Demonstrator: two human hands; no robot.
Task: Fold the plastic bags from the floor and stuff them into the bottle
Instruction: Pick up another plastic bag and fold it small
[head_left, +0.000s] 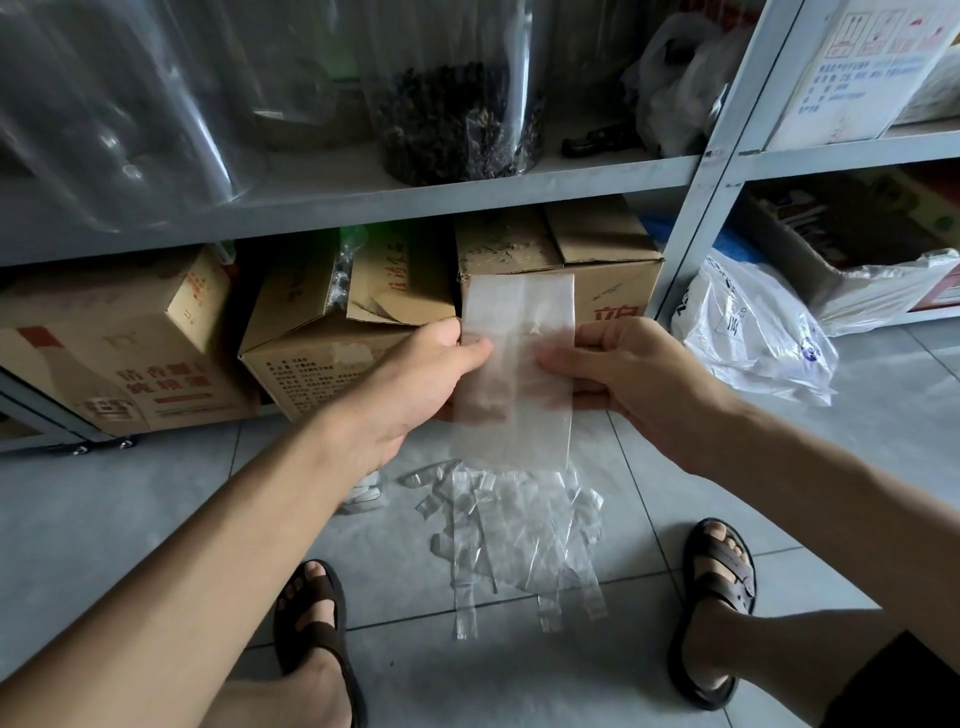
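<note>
Both sides grasp one clear plastic bag (519, 312): left grip (415, 384) pinches its left edge, thumb on the front, fingers behind and dimly seen through the film. The right grip (634, 379) pinches the right edge the same way. Thumbs are near each other, not touching. Bag is flattened into a tall narrow strip, upright, held in the air between the two grips; its top sticks up above them and its bottom hangs below.

Directly below the grips, a pile of clear bags (519, 540) lies flat on the tiled floor (156, 519), handles trailing toward the person. Small crumpled clear plastic item (363, 493) under the left wrist, can't tell what it is.

Beyond the grips, cardboard boxes (322, 358) sit on the floor under a grey metal shelf (363, 192). A jar with dark contents (457, 119) stands on the shelf above. Right of the right grip, a white printed plastic bag (753, 332) is on the floor. Brown sandals (317, 636) below, one either side of the pile.
</note>
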